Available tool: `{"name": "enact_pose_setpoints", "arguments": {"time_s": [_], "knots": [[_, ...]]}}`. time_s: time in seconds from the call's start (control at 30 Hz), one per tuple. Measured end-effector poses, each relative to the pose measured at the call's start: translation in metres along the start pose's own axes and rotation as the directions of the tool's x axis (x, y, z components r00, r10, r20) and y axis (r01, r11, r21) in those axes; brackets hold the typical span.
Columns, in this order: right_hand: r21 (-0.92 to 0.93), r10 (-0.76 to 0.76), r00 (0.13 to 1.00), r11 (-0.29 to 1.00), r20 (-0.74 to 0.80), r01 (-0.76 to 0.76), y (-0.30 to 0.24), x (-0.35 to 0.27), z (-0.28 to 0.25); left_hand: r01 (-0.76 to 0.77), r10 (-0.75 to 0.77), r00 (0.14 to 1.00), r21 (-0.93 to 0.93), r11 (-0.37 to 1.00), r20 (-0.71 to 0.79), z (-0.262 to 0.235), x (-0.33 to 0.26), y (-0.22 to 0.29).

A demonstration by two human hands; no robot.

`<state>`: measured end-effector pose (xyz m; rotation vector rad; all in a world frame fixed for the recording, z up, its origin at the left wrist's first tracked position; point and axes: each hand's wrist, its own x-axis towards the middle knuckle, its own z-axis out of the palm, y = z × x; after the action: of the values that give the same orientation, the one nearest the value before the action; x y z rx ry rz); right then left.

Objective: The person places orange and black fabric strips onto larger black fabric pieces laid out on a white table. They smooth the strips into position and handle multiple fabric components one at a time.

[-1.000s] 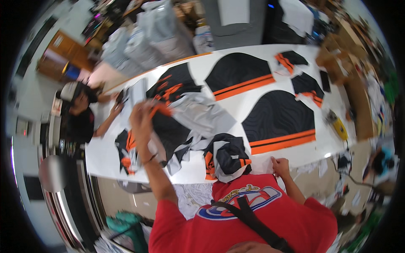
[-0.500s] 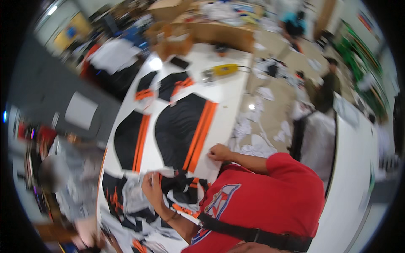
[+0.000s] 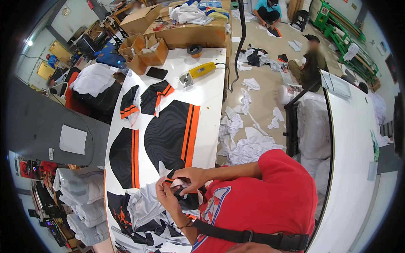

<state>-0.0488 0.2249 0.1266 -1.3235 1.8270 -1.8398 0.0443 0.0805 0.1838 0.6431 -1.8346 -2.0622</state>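
Both hands meet over the near part of the white table, close to my red shirt. My left hand, a band on its wrist, pinches a small cut fabric piece in black, orange and white. From the other side, my right hand has its bent fingers on the same piece. Part of the piece is hidden by the fingers. Under and beside my hands lies a loose heap of cut fabric, grey-white, black and orange. Beyond it, a large black panel with orange stripes lies flat.
More panels lie on the white table. Farther up are a yellow corded cutter, a black phone and cardboard boxes. White scraps cover floor beyond the table edge. Two people sit on the floor farther off.
My right hand has come from the table's edge to the fabric beside my left hand. The left hand has moved slightly rightward and down. The whole view has shifted and become sharper.
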Motion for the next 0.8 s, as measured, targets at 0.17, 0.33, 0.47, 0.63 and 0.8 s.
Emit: {"name": "enact_pose_setpoints", "arguments": {"time_s": [0.17,0.33,0.47,0.63,0.8], "knots": [[-0.099,0.077,0.989,0.993,0.13,-0.065,0.0,0.026,0.004,0.0,0.0,1.0,0.001,1.0,-0.02,-0.011,-0.012,0.005],[-0.076,0.043,0.992,0.997,0.12,-0.034,-0.005,0.033,0.009,-0.049,0.049,0.999,0.1,0.994,0.01,-0.042,-0.02,-0.002],[-0.056,0.078,0.99,0.996,0.115,-0.072,-0.015,0.026,0.017,-0.061,0.079,0.996,0.301,0.952,-0.047,-0.064,-0.014,-0.017],[-0.1,0.136,0.952,0.989,0.276,-0.112,-0.019,0.025,0.019,-0.038,0.126,0.984,0.549,0.835,-0.123,-0.076,-0.013,-0.026],[-0.146,0.097,0.939,0.988,0.329,-0.051,-0.027,0.037,0.014,-0.326,0.505,0.862,0.719,0.613,-0.04,-0.083,-0.018,-0.011]]}}
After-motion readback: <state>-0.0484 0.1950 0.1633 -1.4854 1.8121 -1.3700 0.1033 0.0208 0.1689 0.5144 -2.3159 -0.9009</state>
